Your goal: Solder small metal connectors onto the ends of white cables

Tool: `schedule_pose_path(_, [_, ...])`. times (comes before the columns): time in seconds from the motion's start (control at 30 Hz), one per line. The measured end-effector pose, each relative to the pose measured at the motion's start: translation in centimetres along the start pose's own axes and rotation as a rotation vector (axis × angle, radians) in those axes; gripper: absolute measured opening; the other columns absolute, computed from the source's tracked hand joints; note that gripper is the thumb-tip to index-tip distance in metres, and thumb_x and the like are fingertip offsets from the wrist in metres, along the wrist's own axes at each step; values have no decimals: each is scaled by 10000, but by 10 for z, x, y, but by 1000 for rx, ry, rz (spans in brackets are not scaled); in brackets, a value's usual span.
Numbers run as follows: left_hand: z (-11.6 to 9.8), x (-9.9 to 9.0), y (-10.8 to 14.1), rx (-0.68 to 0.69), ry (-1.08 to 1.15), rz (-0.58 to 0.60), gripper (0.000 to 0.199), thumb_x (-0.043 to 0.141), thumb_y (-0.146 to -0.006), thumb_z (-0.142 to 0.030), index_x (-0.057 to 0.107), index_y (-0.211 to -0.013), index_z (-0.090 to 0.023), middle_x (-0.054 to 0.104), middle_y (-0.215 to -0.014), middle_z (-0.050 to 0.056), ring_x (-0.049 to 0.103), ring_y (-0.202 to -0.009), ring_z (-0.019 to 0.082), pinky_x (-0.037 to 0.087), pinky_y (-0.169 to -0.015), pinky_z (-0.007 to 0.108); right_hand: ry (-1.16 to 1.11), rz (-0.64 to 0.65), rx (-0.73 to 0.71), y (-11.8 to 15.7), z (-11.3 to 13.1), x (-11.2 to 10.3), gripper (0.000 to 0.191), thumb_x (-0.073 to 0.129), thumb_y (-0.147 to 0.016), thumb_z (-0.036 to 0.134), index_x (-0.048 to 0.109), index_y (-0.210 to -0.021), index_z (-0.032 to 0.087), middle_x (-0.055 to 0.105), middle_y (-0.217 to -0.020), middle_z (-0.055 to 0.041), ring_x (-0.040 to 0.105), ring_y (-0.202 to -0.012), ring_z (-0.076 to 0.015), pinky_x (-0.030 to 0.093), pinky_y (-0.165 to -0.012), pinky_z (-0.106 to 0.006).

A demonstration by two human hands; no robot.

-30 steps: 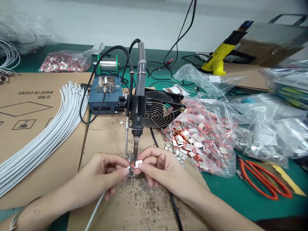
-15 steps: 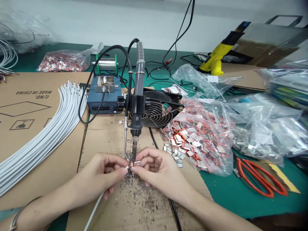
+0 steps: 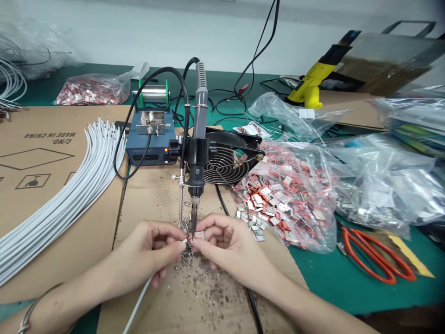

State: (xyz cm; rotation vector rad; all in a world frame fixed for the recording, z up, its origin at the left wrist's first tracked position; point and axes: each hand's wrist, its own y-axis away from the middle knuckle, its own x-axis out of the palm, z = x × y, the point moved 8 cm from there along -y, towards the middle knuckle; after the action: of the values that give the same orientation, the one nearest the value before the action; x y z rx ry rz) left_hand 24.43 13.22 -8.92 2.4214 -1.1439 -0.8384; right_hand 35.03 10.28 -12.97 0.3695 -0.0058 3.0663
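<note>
My left hand (image 3: 153, 246) pinches the stripped end of a white insulated wire (image 3: 137, 306), which trails down towards the bottom of the view. My right hand (image 3: 231, 248) pinches a small metal terminal (image 3: 199, 235) with red on it. The two hands nearly meet, with the wire end at the terminal. Just above them, the tip of a clamped soldering iron (image 3: 193, 218) points down at the joint. A thin bent metal rod (image 3: 181, 208) stands beside it. The fingers hide part of the joint.
Solder debris is scattered on the cardboard (image 3: 205, 287) under my hands. A white wire bundle (image 3: 76, 195) lies left, and a blue soldering station (image 3: 149, 148) and a fan (image 3: 225, 162) stand ahead. A bag of terminals (image 3: 288, 199) and orange-handled scissors (image 3: 371, 255) lie right.
The terminal has turned and now shows a narrower face, close under the iron tip. My hands have drawn slightly closer together, and the view has shifted a little.
</note>
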Motion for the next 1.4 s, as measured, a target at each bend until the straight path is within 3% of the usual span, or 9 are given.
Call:
schedule_pose_path(0.27, [-1,3,-1,26,-11,25,352,578,-758,-400,528,-880,-73,436,-595,-36,409,-423,27,389,-384,121,-72,128,14,1,5,1,301,621,-735,313,535,-900,76,580,-716,-52,469,-433,-26,344,-393,-126])
schedule_pose_path(0.53, [-2,-2,1,27,13,30,294,559,-782,-362,521,-844,-77,435,-558,-41,428,-414,31,387,-383,114,-129,113,7,1,8,0,322,628,-750,333,503,-878,65,632,-769,-106,470,-434,-13,355,-413,-110])
schedule_pose_path(0.83, [-2,0,1,5,79,67,285,582,-768,-346,530,-843,-76,488,-642,-17,438,-418,28,400,-382,122,-262,141,6,3,12,3,206,654,-729,206,544,-839,70,641,-695,-50,485,-468,2,404,-447,-69])
schedule_pose_path(1.03, [-4,1,1,-14,145,115,359,638,-728,-412,558,-843,-82,504,-674,-7,438,-430,17,388,-379,102,-290,171,20,4,13,3,238,669,-717,236,545,-831,68,650,-707,-48,493,-473,9,403,-455,-59])
schedule_pose_path(1.2, [-3,1,1,-11,181,121,363,656,-714,-406,555,-851,-85,511,-669,-5,447,-431,24,397,-378,111,-288,164,7,4,16,2,222,663,-721,227,550,-826,67,652,-709,-54,494,-480,12,392,-463,-53])
schedule_pose_path(1.4, [0,-1,-2,-22,130,75,277,598,-771,-323,524,-855,-69,488,-601,-25,433,-397,24,392,-370,114,-172,69,31,2,12,0,208,650,-722,217,535,-813,70,644,-688,-72,451,-436,-7,361,-425,-102])
